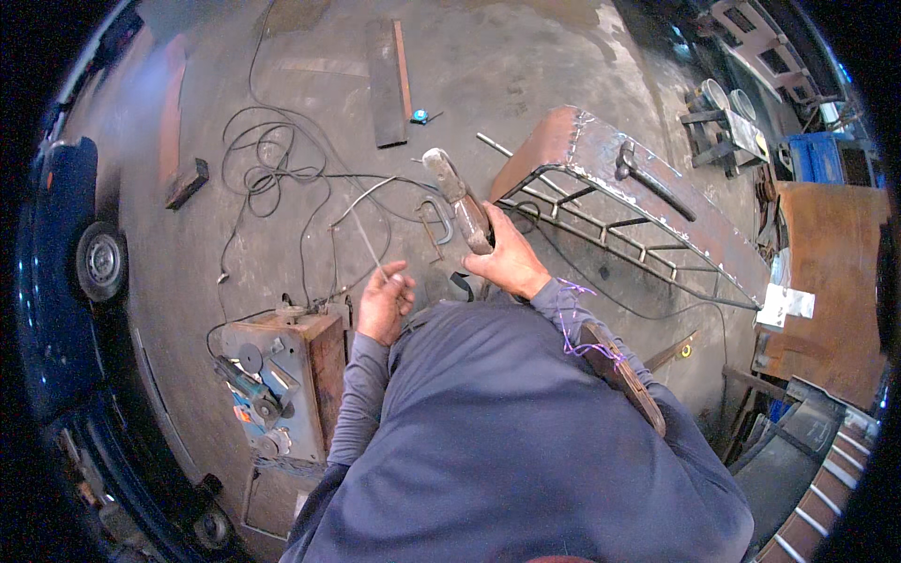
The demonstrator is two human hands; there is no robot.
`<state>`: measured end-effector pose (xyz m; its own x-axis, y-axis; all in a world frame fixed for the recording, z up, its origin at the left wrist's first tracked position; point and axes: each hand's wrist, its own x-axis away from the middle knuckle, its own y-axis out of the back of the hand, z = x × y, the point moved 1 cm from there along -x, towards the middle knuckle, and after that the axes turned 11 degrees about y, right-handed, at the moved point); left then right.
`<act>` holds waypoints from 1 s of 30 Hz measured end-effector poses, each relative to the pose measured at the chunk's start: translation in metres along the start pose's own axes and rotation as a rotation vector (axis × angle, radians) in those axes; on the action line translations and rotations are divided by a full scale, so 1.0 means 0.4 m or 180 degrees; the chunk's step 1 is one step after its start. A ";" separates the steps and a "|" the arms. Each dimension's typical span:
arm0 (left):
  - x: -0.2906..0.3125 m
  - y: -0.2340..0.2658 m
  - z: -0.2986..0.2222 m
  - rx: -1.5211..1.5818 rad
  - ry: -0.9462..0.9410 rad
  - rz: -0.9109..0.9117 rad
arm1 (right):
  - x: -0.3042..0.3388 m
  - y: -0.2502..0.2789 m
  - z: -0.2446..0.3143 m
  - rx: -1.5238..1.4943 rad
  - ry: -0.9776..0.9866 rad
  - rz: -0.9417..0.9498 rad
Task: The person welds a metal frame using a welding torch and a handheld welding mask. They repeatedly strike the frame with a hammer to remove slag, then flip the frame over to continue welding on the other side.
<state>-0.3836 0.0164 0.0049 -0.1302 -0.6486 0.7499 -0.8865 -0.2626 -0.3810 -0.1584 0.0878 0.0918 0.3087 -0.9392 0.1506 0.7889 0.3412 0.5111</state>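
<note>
My left hand point(383, 305) is closed, pinching a thin pale rod point(368, 236) that looks like a welding electrode and slants up and away from the fingers. My right hand point(511, 255) is wrapped round the near end of a long, narrow brown object point(462, 199) with a worn whitish far end; its exact kind I cannot make out. On the floor just beyond it lies a C-clamp point(441, 225). Purple string point(574, 314) loops about my right forearm, and a flat brown strip point(624, 380) lies along that arm.
To the right stands a welded metal frame point(648, 220) with a hammer point(657, 183) on top. Cables point(272, 169) coil across the floor. A metal box point(324, 366) at left carries an angle grinder point(249, 387). Farther off lie a steel beam point(387, 89) and tape measure point(419, 116).
</note>
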 end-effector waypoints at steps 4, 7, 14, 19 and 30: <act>-0.010 0.033 -0.004 -0.0353 0.0211 -0.0197 | -0.007 -0.025 0.019 0.0324 -0.0233 0.0060; 0.016 0.027 -0.084 -0.0873 0.0301 -0.0035 | -0.012 -0.039 0.043 0.0720 -0.0163 0.0120; 0.113 0.012 -0.185 -0.0694 0.0160 0.0551 | -0.039 -0.074 0.060 0.1517 0.0260 0.0372; 0.060 0.142 -0.222 0.1447 -0.1024 0.0542 | -0.030 -0.078 0.094 0.1365 0.0255 0.0575; -0.028 0.182 -0.280 0.2383 -0.1736 0.0585 | 0.003 -0.112 0.106 0.1179 0.1173 0.0244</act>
<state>-0.4964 0.0844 0.0295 0.1542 -0.9204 0.3592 -0.3323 -0.3907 -0.8585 -0.2159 0.0698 0.1051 0.5771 -0.8133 -0.0740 0.5365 0.3093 0.7852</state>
